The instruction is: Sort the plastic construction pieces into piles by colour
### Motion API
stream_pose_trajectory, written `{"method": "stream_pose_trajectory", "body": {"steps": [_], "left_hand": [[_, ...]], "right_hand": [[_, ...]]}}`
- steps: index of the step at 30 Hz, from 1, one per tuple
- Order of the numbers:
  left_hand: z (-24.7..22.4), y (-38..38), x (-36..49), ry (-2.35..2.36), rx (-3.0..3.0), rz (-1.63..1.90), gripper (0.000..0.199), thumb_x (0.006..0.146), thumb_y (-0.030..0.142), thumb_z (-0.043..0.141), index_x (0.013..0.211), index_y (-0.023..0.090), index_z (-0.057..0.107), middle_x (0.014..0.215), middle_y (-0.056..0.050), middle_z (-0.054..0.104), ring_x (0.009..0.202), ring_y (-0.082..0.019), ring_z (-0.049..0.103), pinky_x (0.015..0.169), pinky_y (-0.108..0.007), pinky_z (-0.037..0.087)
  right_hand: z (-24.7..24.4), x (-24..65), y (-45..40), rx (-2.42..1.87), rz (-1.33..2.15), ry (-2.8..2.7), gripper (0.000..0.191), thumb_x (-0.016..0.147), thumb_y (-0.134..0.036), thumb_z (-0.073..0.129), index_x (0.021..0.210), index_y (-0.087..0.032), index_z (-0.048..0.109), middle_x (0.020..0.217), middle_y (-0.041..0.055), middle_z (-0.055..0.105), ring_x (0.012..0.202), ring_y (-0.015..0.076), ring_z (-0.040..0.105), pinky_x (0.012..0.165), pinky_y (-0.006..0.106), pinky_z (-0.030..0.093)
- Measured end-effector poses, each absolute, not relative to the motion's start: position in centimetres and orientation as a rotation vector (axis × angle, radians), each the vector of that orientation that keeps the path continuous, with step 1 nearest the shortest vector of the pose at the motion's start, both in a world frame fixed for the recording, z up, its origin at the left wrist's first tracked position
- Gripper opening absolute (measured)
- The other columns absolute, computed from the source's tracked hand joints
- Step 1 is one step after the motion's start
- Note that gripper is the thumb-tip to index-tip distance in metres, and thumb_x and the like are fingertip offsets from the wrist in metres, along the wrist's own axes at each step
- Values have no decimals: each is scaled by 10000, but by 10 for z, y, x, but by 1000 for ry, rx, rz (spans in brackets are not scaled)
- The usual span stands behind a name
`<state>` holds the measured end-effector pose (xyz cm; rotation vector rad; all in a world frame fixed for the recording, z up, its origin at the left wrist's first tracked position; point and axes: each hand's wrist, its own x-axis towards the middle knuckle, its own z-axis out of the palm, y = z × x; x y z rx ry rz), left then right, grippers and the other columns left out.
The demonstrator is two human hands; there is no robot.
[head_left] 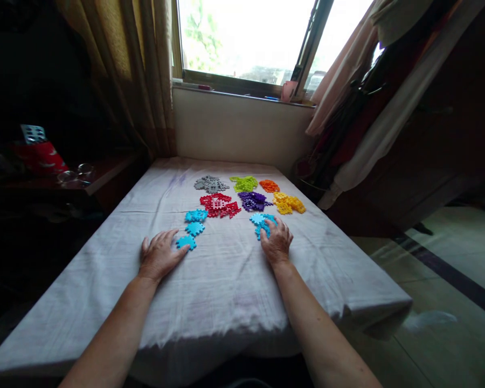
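My left hand (160,254) rests on the white tablecloth with its fingers apart, thumb close to a light-blue interlocking plastic tile (186,242) that lies flat. Beyond that tile, a second blue tile (194,228) and a small blue stack (196,215) form a short column. On the other side, my right hand (277,241) lies over a loose pile of blue tiles (258,218). Its fingers are spread and touch the pile's right edge, hiding part of it. No tile shows lifted in either hand.
Farther back sit piles of grey (211,184), lime-green (244,183), orange (269,186), red (219,205), purple (254,201) and yellow tiles (288,203). A dark side table (109,171) with glasses (76,173) stands left. Clothes (372,145) hang at right.
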<state>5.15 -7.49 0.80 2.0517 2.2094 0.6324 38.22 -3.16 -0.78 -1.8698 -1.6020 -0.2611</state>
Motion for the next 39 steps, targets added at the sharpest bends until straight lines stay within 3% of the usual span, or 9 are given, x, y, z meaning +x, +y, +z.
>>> {"method": "stream_pose_trajectory", "body": {"steps": [5,12,18,25,30,36,39], "left_hand": [[16,-80,60,2126,2117,601,454,846,464,575,1249,259,611,1274,-73,691,1238,-284,593,1179,-570,233],[3,-76,55,1851,2249,740,544,779,466,683,1276,261,597,1299,-72,680,1239,-294,601,1182,-567,277],[-2,-73,58,1417,2193,927,668,785,537,685,1368,253,525,1200,-55,725,1142,-240,664,1029,-405,509],[-3,-74,63,1346,2126,919,690,766,531,710,1379,274,528,1192,-43,730,1114,-239,682,1002,-399,541],[-5,-73,63,1311,2160,970,645,808,553,666,1369,264,532,1257,-55,701,1155,-228,663,1026,-406,530],[-8,-68,61,1577,2322,1010,411,885,477,571,1214,240,637,1212,-64,716,1150,-236,649,1050,-417,491],[-6,-59,61,1854,2325,947,411,873,441,573,1215,222,630,1262,-91,690,1190,-265,618,1067,-445,452]], "right_hand": [[-4,350,-41,-1624,-234,-1844,302,845,-215,605,1127,-217,714,1365,123,606,1271,296,496,1048,450,358],[7,307,-51,-1367,25,-2175,230,870,-215,600,1066,-225,722,1169,83,718,1106,258,604,970,416,436],[5,282,-54,-1076,183,-2370,468,798,-315,721,1253,-247,636,1273,84,681,1143,252,616,967,405,476],[0,285,-57,-904,235,-2389,477,779,-436,760,1197,-231,656,1204,99,705,1085,245,663,945,373,506],[0,296,-51,-997,218,-2261,322,834,-389,707,1121,-245,690,1129,79,727,1024,220,677,914,349,511],[9,346,-24,-1392,-34,-1892,337,841,-361,638,1143,-219,680,1183,102,699,1108,260,617,959,392,462],[11,382,-14,-1712,-125,-1639,366,846,-363,603,1156,-178,664,1162,136,689,1079,289,604,933,409,446]]}}
